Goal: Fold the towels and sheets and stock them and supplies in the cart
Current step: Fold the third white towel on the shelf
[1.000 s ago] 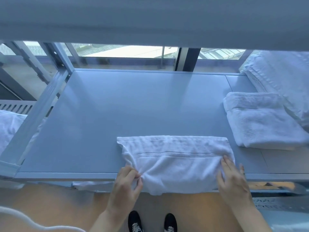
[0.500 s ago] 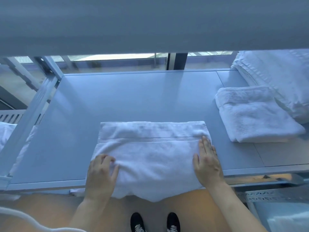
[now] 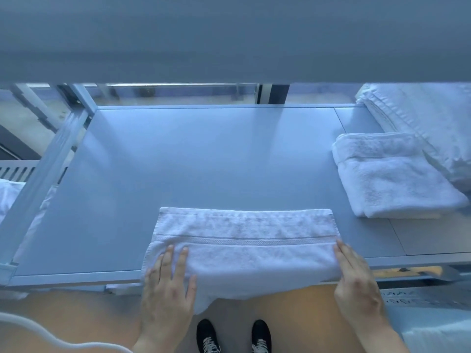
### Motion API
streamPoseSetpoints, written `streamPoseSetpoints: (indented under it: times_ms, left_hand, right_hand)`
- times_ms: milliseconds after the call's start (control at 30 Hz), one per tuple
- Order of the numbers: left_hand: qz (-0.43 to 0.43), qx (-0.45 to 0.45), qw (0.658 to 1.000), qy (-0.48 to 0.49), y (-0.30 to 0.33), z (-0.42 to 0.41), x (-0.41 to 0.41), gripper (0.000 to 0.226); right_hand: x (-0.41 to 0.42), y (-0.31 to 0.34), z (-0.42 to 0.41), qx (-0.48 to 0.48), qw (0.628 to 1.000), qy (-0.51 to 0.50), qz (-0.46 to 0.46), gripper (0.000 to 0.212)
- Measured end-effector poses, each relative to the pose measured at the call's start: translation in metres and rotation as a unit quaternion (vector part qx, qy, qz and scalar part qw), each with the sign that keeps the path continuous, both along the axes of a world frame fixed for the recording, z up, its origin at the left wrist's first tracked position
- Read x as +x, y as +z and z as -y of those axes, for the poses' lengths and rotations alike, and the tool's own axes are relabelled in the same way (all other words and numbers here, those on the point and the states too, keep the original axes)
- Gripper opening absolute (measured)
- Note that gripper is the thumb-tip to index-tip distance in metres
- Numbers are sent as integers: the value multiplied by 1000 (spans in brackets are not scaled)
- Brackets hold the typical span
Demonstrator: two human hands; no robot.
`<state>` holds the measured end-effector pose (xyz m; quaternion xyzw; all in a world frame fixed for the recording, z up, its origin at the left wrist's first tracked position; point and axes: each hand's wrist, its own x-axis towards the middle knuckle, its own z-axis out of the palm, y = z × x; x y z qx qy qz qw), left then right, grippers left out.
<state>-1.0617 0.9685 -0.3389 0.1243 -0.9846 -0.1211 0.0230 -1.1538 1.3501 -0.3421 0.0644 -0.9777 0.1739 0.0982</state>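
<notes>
A folded white towel [image 3: 242,248] lies at the front edge of the grey cart shelf [image 3: 204,161], its near part hanging over the edge. My left hand [image 3: 168,289] lies flat on the towel's left end, fingers straight. My right hand [image 3: 356,281] presses with straight fingers against the towel's right end. Another folded white towel [image 3: 392,179] sits on the shelf at the right, with a larger folded white sheet or towel stack [image 3: 428,123] behind it.
An upper shelf [image 3: 229,39] overhangs the top of the view. The cart's frame post [image 3: 48,169] slants along the left side, with white linen [image 3: 10,197] beyond it. My black shoes [image 3: 234,337] stand on the floor below the shelf edge.
Both hands slid outward along the towel and flattened; the left hand no longer pinches the corner. The towel now lies smoother on the shelf. The camera view shifted.
</notes>
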Motion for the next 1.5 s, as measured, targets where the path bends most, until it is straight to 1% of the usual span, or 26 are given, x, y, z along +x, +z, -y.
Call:
streamPoseSetpoints:
  times_ms: [67,133,200,300,367,500,633,867,933,967,1033,1067,1133,1167,1233,1300,1433,1500]
  left_hand:
    - [-19,-14,1000,7,-4,5,12,75]
    - [-35,-13,999,26,-5,7,16,76]
    - [-28,-1,999,31,-2,8,11,77]
    - [-12,31,999,23,-2,16,-9,73]
    - [-11,48,999,19,-5,25,-27,69]
    - [6,63,998,-5,-11,49,-64,69]
    - [7,68,997,-30,-13,68,-85,67]
    - [13,54,998,-34,-14,71,-66,65]
    - [17,44,999,-21,-15,61,-54,66]
    - [19,38,999,-14,-16,53,-48,66]
    - [19,29,999,2,-18,36,-39,65]
    - [19,26,999,10,-18,28,-36,65]
    - [21,23,999,26,-18,19,-33,65]
    - [22,22,999,32,-18,17,-33,66]
    - [26,20,999,34,-17,16,-33,66]
    - [26,20,999,32,-17,17,-32,67]
    - [23,19,999,29,-18,24,-31,67]
    - [23,18,999,25,-19,31,-33,67]
  right_hand:
    - [13,-2,4,14,1000,10,-14,78]
    - [16,-3,9,25,999,16,-18,70]
    - [10,-2,15,27,999,16,-5,65]
    - [-10,-4,16,31,999,24,21,67]
    - [-28,-3,12,13,999,32,38,66]
    - [-61,-5,-6,-1,994,79,74,75]
    - [-67,-4,-23,7,988,115,103,83]
    - [-27,-3,-32,18,987,142,73,91]
    - [-21,-4,-30,24,990,126,52,86]
    - [-19,-4,-25,27,994,101,42,78]
    - [-18,-3,-4,30,999,29,28,56]
    - [-19,-3,11,28,999,-6,27,51]
    - [-22,-3,40,18,997,-45,53,54]
    - [-23,-3,53,22,997,-43,63,56]
    - [-26,-4,68,37,997,-3,64,57]
    - [-33,-6,72,33,996,40,69,59]
    - [-52,-9,59,31,989,86,117,61]
    - [-66,-9,53,38,986,99,131,66]
